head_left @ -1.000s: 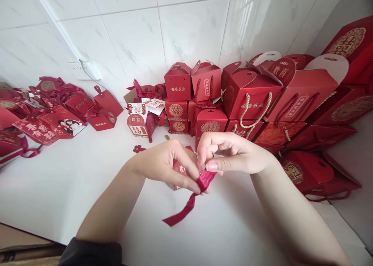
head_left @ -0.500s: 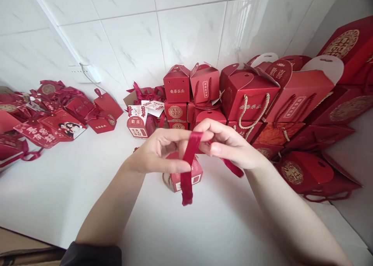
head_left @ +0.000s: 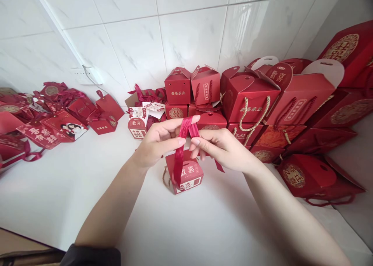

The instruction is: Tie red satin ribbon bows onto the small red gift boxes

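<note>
A dark red ribbon [head_left: 178, 161] is looped over the index finger of my left hand [head_left: 164, 139], whose thumb presses on it. My right hand [head_left: 223, 147] pinches another part of the same ribbon just to the right, and a loose end hangs below its fingers. Both hands are raised and close together. Under them a small red box [head_left: 190, 172] with white and gold print and a twisted cord handle stands on the white table [head_left: 163, 227]; the ribbon hangs in front of part of it.
Red gift boxes [head_left: 252, 99] with cord handles are stacked along the wall and at the right. Flat red tags and ribboned boxes [head_left: 65, 126] lie in a heap at the left. A carton of ribbons [head_left: 148, 95] sits at the back.
The ribbon now loops over my left index finger, its hanging end shifted left. My right hand has moved slightly left and down, and more of the small box shows.
</note>
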`<state>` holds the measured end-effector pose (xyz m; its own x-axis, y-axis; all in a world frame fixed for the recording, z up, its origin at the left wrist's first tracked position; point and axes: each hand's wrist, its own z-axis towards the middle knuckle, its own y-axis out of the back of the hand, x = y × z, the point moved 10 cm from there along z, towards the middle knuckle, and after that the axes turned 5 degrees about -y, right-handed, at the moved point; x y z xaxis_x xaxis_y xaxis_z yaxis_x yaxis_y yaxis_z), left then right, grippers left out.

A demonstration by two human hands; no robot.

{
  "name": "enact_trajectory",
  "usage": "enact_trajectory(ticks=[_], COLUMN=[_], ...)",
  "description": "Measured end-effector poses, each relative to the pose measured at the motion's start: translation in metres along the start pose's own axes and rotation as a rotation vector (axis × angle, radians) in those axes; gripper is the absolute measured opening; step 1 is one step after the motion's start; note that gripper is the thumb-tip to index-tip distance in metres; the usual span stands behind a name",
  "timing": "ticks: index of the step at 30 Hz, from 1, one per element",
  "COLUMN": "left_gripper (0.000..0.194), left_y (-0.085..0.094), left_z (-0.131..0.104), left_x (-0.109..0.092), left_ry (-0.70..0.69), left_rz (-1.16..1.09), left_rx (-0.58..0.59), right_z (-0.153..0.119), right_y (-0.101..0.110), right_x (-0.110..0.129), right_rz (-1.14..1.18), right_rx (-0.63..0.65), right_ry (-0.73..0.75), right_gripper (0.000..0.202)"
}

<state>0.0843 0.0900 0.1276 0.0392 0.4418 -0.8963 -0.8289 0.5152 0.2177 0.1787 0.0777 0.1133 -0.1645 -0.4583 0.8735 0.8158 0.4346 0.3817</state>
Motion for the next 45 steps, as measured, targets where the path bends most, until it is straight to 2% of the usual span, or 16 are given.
enact_trajectory(ticks=[4,7,9,12,15,19,22,24,29,34,36,38,41,45], left_gripper=[0.044,0.038,0.034,0.033,0.037,0.038,0.031,0.028,0.027,0.027,0.024,0.023,0.023,0.032], left_y=[0.011,0.013,0.013,0.019,0.035,0.071,0.095,0.099,0.093,0.067,0.056,0.049,0.039,0.033], left_z=[0.002,0.006,0.009,0.011,0.011,0.008,0.007,0.007,0.002,-0.007,-0.01,-0.011,-0.011,-0.011], left_x=[0.007,0.008,0.01,0.022,0.035,0.044,0.039,0.03,0.001,-0.029,-0.039,-0.046,-0.052,-0.055], left_ry=[0.015,-0.029,-0.055,-0.006,0.067,0.117,0.085,0.026,-0.119,-0.403,-0.513,-0.565,-0.559,-0.544], left_rz=[0.345,0.556,0.628,0.614,0.561,0.567,0.675,0.807,1.114,1.359,1.358,1.297,1.206,1.034], left_rx=[-0.04,-0.042,-0.038,-0.019,-0.047,-0.16,-0.245,-0.247,-0.31,-0.386,-0.399,-0.409,-0.404,-0.386], right_z=[-0.003,-0.004,-0.005,-0.007,-0.011,-0.021,-0.029,-0.033,-0.04,-0.055,-0.063,-0.071,-0.077,-0.076], right_y=[-0.009,-0.016,-0.019,-0.022,-0.03,-0.042,-0.05,-0.054,-0.062,-0.072,-0.076,-0.079,-0.083,-0.085], right_x=[-0.001,-0.006,-0.007,-0.008,-0.007,-0.004,-0.009,-0.013,-0.01,0.006,0.017,0.027,0.035,0.034], right_rz=[0.005,0.005,-0.023,-0.099,-0.136,-0.164,-0.192,-0.199,-0.152,-0.069,-0.06,-0.092,-0.175,-0.237], right_rx=[0.112,0.191,0.223,0.264,0.343,0.486,0.6,0.666,0.759,0.9,0.96,1.003,1.008,0.985], right_ry=[-0.024,-0.061,-0.075,-0.098,-0.119,-0.124,-0.175,-0.219,-0.233,-0.185,-0.118,-0.03,0.09,0.133], right_gripper=[0.035,0.036,0.037,0.04,0.041,0.036,0.033,0.031,0.028,0.031,0.033,0.031,0.028,0.028])
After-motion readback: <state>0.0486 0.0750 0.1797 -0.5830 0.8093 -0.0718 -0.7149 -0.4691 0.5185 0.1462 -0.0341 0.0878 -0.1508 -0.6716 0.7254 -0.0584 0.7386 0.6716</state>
